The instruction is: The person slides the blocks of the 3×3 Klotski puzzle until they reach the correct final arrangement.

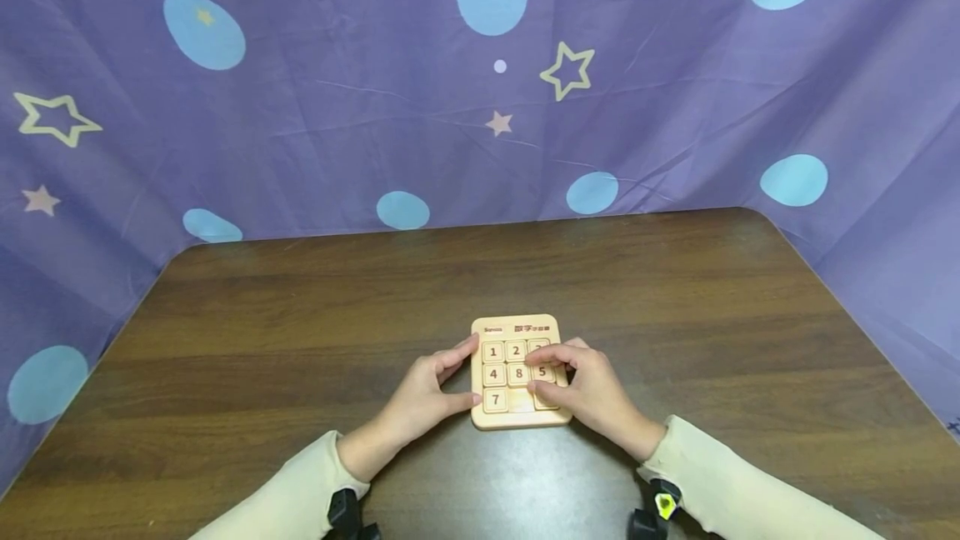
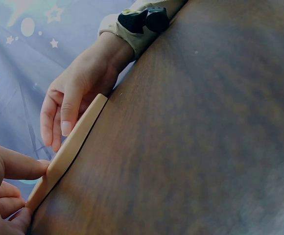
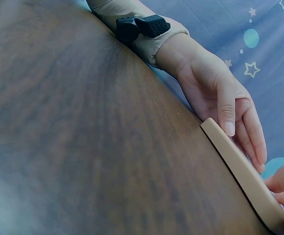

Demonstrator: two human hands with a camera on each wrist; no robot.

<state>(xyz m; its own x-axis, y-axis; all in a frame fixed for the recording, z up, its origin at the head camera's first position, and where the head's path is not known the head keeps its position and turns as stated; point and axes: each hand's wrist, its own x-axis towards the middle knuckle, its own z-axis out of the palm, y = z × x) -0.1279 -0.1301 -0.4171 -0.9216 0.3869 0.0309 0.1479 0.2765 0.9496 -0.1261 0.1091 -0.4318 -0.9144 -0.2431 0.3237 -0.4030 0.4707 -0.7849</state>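
A light wooden number sliding puzzle lies on the table in the head view. Tiles 1, 2, 4, 8, 5 and 7 can be read; the one at upper right is partly covered, as is the lower-right tile. A bare slot lies below the 8. My left hand holds the puzzle by its left side, thumb low and index finger high. Over the right part is my right hand, its thumb near tiles 8 and 5, its index finger across the upper-right tile. Its other fingers are mostly hidden behind.
The puzzle rests on a dark wood-grain table with rounded far corners. Behind it hangs a purple curtain with blue dots and stars. Black devices are strapped to both wrists, the right one bearing a yellow mark.
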